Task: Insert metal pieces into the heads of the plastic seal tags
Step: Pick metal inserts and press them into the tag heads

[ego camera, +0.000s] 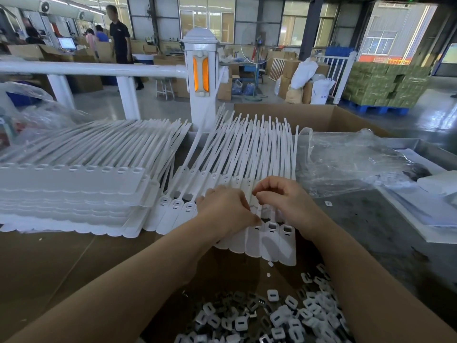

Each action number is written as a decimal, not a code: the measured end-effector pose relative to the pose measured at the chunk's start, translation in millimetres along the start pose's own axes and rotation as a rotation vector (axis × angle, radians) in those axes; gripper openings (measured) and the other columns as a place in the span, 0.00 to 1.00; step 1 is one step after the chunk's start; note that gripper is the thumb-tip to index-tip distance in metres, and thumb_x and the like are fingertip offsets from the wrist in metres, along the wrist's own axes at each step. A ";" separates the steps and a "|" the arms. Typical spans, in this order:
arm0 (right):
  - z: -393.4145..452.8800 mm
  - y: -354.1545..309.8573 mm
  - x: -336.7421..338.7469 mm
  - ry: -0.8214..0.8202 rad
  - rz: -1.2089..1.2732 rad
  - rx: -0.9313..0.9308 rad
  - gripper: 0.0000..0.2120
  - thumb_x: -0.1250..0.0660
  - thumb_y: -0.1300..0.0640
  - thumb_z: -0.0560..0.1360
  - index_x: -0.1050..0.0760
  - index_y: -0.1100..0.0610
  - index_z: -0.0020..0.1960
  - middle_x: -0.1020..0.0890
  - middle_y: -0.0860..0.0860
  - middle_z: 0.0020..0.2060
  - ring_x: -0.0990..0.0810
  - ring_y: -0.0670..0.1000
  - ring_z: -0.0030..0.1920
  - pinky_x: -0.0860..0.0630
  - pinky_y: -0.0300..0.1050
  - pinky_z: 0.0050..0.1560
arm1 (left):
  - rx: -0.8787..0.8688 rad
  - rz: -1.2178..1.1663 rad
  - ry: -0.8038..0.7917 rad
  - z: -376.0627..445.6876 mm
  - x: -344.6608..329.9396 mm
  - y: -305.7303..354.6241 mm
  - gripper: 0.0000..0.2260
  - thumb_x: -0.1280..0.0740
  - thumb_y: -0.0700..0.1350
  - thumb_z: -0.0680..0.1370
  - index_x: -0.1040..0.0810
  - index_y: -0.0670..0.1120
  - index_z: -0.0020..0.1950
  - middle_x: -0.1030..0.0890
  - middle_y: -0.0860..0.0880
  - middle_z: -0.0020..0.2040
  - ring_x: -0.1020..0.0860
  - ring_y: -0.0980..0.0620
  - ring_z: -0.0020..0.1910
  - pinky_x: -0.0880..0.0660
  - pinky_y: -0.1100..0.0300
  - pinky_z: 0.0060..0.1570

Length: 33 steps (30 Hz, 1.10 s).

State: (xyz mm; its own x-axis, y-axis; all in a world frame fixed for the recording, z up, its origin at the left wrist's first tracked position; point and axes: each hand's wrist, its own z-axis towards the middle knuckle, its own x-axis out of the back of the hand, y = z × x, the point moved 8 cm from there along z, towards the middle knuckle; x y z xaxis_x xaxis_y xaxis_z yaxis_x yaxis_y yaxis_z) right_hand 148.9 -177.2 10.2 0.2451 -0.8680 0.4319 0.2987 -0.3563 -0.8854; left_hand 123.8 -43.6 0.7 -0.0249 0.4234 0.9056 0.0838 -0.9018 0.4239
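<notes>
Seen from the head camera: a fanned row of white plastic seal tags (pixel 269 237) is laid flat on a brown cardboard sheet (pixel 61 258), heads toward the middle of the row and long tails (pixel 247 142) pointing away toward a white railing post (pixel 200 78). The left hand (pixel 223 210) is pressed down on the tag heads, fingers curled, the thumb tip touching a head near the centre of the row. The right hand (pixel 284 196) is held just above the tags with forefinger and thumb brought together as in a pinch; whether a metal piece is clamped between them cannot be told. Two tag heads with open rectangular slots (pixel 272 226) are seen just below the hands. A loose heap of small metal pieces and white plastic inserts (pixel 272 318) is spread on the cardboard at the near edge, between the forearms. A tall stack of further tags (pixel 74 194) is piled at left. Crumpled clear plastic bags (pixel 346 164) lie at right, beside an open cardboard box (pixel 321 117). In the background, a person in dark clothing (pixel 120 35) is seen standing among cartons.
</notes>
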 end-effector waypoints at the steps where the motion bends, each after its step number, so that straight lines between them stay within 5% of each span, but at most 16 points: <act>1: -0.1 -0.5 -0.2 0.000 -0.002 0.003 0.05 0.32 0.60 0.78 0.19 0.52 0.48 0.16 0.54 0.44 0.18 0.56 0.47 0.20 0.55 0.51 | 0.012 -0.004 -0.007 0.7 -0.7 -2.7 0.15 0.27 0.65 0.67 0.26 0.57 0.40 0.24 0.52 0.53 0.30 0.48 0.59 0.35 0.49 0.61; 8: -0.6 1.0 -1.3 0.005 -0.007 0.009 0.05 0.32 0.60 0.77 0.19 0.53 0.47 0.16 0.53 0.43 0.18 0.50 0.46 0.20 0.45 0.50 | -0.069 -0.042 0.031 0.3 -2.8 -8.0 0.15 0.29 0.66 0.69 0.26 0.57 0.38 0.28 0.57 0.46 0.31 0.50 0.57 0.38 0.50 0.58; 12: -0.3 0.6 0.0 0.011 -0.010 0.001 0.05 0.32 0.60 0.77 0.19 0.53 0.47 0.17 0.55 0.43 0.20 0.47 0.37 0.23 0.36 0.36 | -0.261 -0.098 -0.019 -9.1 8.9 1.3 0.10 0.28 0.61 0.72 0.25 0.59 0.39 0.28 0.57 0.44 0.30 0.54 0.51 0.31 0.56 0.52; 16: 0.7 2.3 -0.3 -0.003 0.000 -0.014 0.04 0.33 0.60 0.78 0.20 0.53 0.49 0.18 0.51 0.40 0.24 0.38 0.29 0.29 0.31 0.29 | -0.570 -0.301 -0.321 -40.4 17.7 25.6 0.04 0.25 0.51 0.72 0.19 0.58 0.41 0.21 0.58 0.41 0.24 0.63 0.39 0.28 0.71 0.38; 20: 1.3 1.4 -0.1 -0.010 0.005 -0.003 0.05 0.33 0.60 0.78 0.19 0.54 0.49 0.17 0.50 0.42 0.21 0.39 0.36 0.26 0.30 0.37 | -0.763 -0.232 -0.579 -66.2 -4.0 44.9 0.08 0.25 0.51 0.71 0.16 0.58 0.49 0.19 0.58 0.44 0.23 0.59 0.42 0.28 0.70 0.42; 25: 1.5 1.3 -0.1 -0.020 0.029 -0.003 0.04 0.33 0.61 0.78 0.19 0.55 0.47 0.18 0.50 0.39 0.20 0.41 0.38 0.25 0.32 0.39 | -0.818 -0.182 -0.645 -75.4 -25.0 57.0 0.11 0.24 0.48 0.71 0.16 0.55 0.52 0.21 0.67 0.41 0.21 0.64 0.45 0.30 0.73 0.45; 33: 0.8 2.9 3.2 -0.014 0.010 -0.007 0.05 0.33 0.59 0.78 0.19 0.53 0.47 0.17 0.47 0.38 0.20 0.40 0.37 0.26 0.32 0.37 | -0.686 -0.335 -0.624 -72.6 -15.8 53.5 0.03 0.25 0.42 0.74 0.15 0.47 0.47 0.16 0.57 0.39 0.20 0.62 0.36 0.28 0.75 0.40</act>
State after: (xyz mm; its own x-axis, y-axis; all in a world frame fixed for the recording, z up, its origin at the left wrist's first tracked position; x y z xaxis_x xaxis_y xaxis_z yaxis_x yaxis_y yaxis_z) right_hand 151.3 -180.8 9.1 0.2611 -0.8666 0.4253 0.2901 -0.3498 -0.8908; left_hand 56.4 -104.8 10.0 0.6046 0.4584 0.6514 -0.4324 -0.4979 0.7517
